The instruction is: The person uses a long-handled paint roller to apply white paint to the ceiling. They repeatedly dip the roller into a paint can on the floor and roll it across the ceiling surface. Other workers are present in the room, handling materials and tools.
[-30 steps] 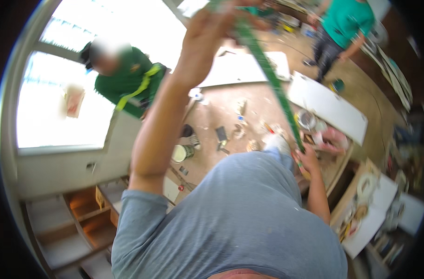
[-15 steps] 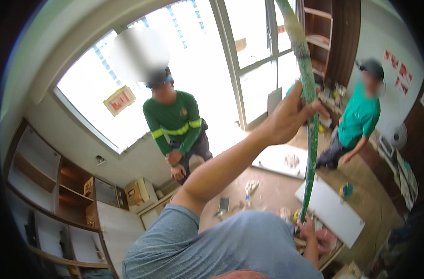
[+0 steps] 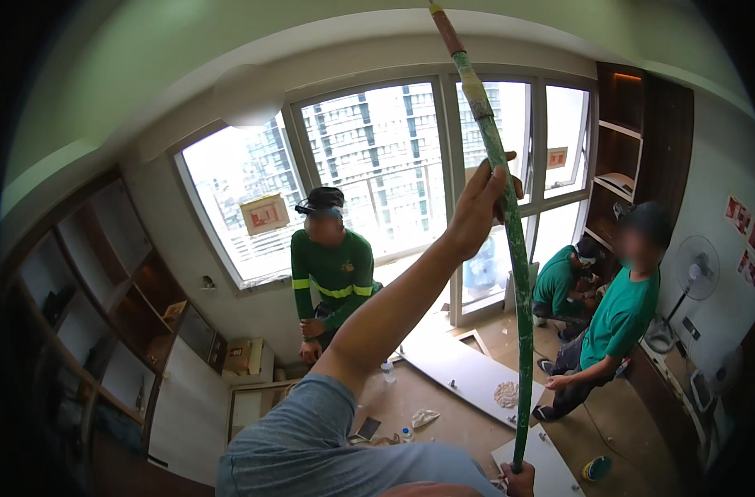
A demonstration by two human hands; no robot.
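Printed matter first: a red-and-white sheet in a tan border (image 3: pixel 264 214) sits on the left window; a similar bordered sheet (image 3: pixel 556 158) on the right window; red-and-white wall sheets (image 3: pixel 738 215) at far right. All too small to read. Small chest emblem (image 3: pixel 347 266) on the dark green long-sleeved shirt (image 3: pixel 334 273) of a co-worker by the window, likewise illegible.

Long green pole, spattered with pale paint (image 3: pixel 520 315), in front of the wearer. Long axis near upright, top leaning left, lower end at the picture's bottom edge. Upper part runs through a yellowish band and a reddish-brown section to a yellow tip, pointing up at the pale ceiling (image 3: pixel 311 37); cannot tell whether it touches. Slight curve, possibly lens bend.

Left arm raised diagonally up and rightward from a grey-blue sleeve (image 3: pixel 299 418). Left hand (image 3: pixel 479 203) curled around the pole's upper half, thumb on the near side. Right hand (image 3: pixel 519 480) low, closed around the lower end.
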